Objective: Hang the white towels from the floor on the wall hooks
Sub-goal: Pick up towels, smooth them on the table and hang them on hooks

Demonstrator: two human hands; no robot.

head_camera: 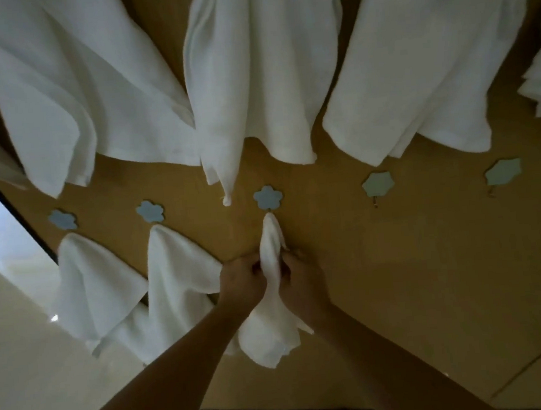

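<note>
A small white towel [275,328] hangs by its tip from the middle flower-shaped blue hook [268,198] on the tan wall. My left hand [241,281] and my right hand [296,276] grip this towel from either side, just below the hook. Two more small white towels hang from the left hooks, one towel [90,286] under the far-left hook [62,219], the other towel [178,285] under the second hook [149,210]. Two flower hooks to the right, the fourth hook [378,185] and the fifth hook [503,172], carry nothing.
Several large white towels [264,74] hang in a row above the hooks. The tan wall panel [432,272] spreads to the right. A pale floor or wall surface [22,373] and a dark frame edge [18,213] lie at the left.
</note>
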